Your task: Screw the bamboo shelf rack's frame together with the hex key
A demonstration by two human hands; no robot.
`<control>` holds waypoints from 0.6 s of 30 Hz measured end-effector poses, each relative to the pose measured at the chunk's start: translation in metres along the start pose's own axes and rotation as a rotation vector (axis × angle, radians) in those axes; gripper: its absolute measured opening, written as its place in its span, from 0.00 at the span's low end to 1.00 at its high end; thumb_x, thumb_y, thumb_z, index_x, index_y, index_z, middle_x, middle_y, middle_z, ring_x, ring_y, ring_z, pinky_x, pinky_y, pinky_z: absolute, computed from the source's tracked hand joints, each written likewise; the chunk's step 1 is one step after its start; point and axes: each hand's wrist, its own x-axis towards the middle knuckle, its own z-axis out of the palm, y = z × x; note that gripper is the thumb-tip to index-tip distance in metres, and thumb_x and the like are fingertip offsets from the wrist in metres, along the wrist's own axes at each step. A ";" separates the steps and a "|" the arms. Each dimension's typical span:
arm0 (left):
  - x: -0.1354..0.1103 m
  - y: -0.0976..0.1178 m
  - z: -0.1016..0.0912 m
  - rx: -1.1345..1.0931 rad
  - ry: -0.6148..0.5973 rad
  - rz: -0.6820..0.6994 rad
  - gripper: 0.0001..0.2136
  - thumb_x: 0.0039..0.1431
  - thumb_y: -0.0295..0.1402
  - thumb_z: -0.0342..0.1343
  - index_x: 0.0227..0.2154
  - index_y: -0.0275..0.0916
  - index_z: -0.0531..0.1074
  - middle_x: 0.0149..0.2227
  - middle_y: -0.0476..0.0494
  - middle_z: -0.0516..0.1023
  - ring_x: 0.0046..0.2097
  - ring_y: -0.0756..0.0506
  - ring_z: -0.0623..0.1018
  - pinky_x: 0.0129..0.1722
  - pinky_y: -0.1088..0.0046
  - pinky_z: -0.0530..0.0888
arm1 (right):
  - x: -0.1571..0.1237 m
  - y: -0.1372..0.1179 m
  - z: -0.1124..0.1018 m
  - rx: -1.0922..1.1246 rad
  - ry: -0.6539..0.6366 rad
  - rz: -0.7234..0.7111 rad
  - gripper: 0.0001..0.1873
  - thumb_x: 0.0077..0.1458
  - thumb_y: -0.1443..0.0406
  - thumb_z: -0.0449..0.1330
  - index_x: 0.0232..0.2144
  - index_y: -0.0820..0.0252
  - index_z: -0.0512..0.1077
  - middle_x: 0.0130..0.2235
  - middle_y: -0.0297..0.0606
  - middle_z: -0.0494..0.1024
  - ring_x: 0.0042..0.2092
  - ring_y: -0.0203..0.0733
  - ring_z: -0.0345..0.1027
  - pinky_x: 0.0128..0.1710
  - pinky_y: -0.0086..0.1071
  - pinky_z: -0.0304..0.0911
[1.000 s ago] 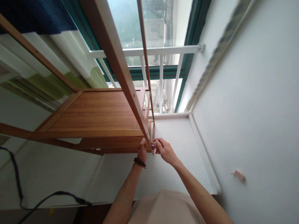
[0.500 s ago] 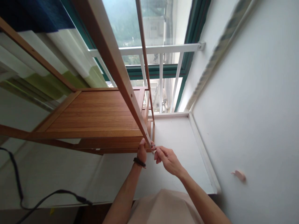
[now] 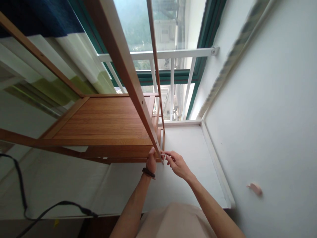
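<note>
A wooden shelf unit point(image 3: 106, 122) with slanting posts stands on the white ledge. My left hand point(image 3: 151, 162), a dark bracelet at its wrist, is closed round the lower end of the front wooden post point(image 3: 145, 114). Most of its fingers are hidden behind the wood. Just right of the post, my right hand point(image 3: 177, 164) pinches a thin metal hex key point(image 3: 163, 154) between thumb and fingertips. The key points at the post's right side; its tip is too small to make out. Lower boards of the shelf lie behind my left hand.
A white ledge point(image 3: 188, 145) with a raised rim lies under the shelf, by a window with a white railing point(image 3: 173, 53). At right is a white wall with a pinkish hook point(image 3: 255, 189). A black strap point(image 3: 61, 203) hangs at left, below a curtain point(image 3: 74, 49).
My right hand's fingers have shifted slightly and opened out a little around the hex key, which shows more plainly. My left hand keeps its hold. The view has moved slightly.
</note>
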 end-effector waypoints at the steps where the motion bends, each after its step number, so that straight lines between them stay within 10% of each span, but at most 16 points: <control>1: 0.000 0.000 0.000 0.003 -0.012 -0.010 0.25 0.58 0.44 0.33 0.15 0.38 0.66 0.17 0.46 0.67 0.24 0.47 0.69 0.31 0.71 0.67 | -0.005 -0.001 -0.001 -0.058 0.001 -0.021 0.16 0.58 0.60 0.47 0.43 0.59 0.68 0.36 0.39 0.71 0.30 0.33 0.64 0.30 0.27 0.62; 7: -0.002 0.003 0.002 0.000 -0.016 -0.036 0.25 0.58 0.44 0.32 0.16 0.38 0.66 0.16 0.46 0.68 0.22 0.48 0.68 0.28 0.72 0.66 | -0.023 -0.026 -0.006 -0.173 -0.082 -0.066 0.12 0.56 0.60 0.50 0.30 0.60 0.70 0.26 0.35 0.71 0.27 0.32 0.62 0.30 0.28 0.59; 18: 0.000 -0.002 -0.002 -0.044 0.122 -0.121 0.19 0.54 0.47 0.42 0.17 0.41 0.66 0.16 0.48 0.69 0.23 0.47 0.71 0.26 0.70 0.69 | -0.002 -0.037 -0.006 0.569 -0.189 0.272 0.20 0.52 0.52 0.51 0.25 0.65 0.67 0.19 0.33 0.69 0.20 0.32 0.65 0.17 0.24 0.56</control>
